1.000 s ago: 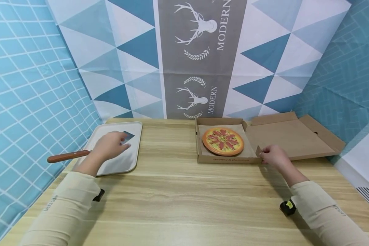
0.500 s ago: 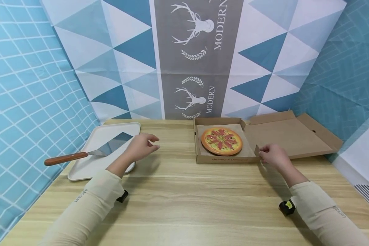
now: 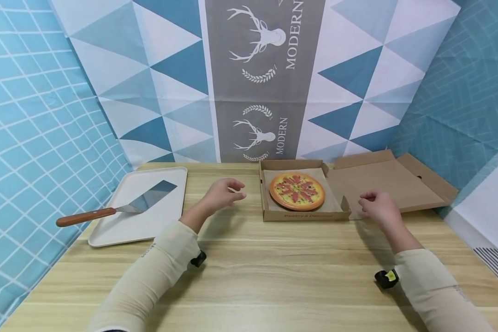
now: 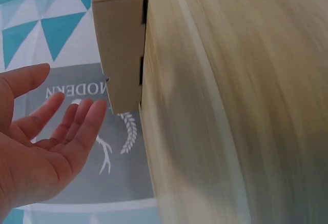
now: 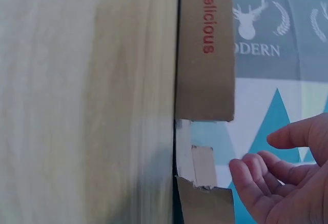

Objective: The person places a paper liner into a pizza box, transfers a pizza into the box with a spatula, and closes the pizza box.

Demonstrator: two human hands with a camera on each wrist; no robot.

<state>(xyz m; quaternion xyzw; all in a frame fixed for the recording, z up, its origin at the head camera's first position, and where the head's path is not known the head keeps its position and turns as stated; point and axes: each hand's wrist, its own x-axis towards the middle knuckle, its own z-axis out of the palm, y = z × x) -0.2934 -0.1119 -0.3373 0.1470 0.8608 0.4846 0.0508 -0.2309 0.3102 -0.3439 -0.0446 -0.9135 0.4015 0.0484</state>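
A pizza [image 3: 297, 191] with a raised crust and red topping strips lies on paper inside an open cardboard pizza box [image 3: 305, 216]. The box lid [image 3: 388, 184] is folded out flat to the right. My left hand [image 3: 220, 197] hovers above the table left of the box, fingers loosely bent and holding nothing; the left wrist view shows the box's side wall [image 4: 120, 44] beyond its fingertips. My right hand [image 3: 381, 210] is just right of the box's front corner flap [image 3: 345, 204], apart from it. Its thumb and fingers [image 5: 246, 180] are separated, with nothing between them.
At the left, a white tray [image 3: 128, 186] stands by the blue tiled-pattern wall. A pizza server [image 3: 152, 196] lies across it, its wooden handle [image 3: 85, 217] sticking out past the tray's left edge. A patterned backdrop [image 3: 257, 83] rises behind the wooden table [image 3: 274, 276].
My left hand has moved right, from over the tray and pizza server toward the box. My right hand has let go of the box's corner flap and moved slightly right.
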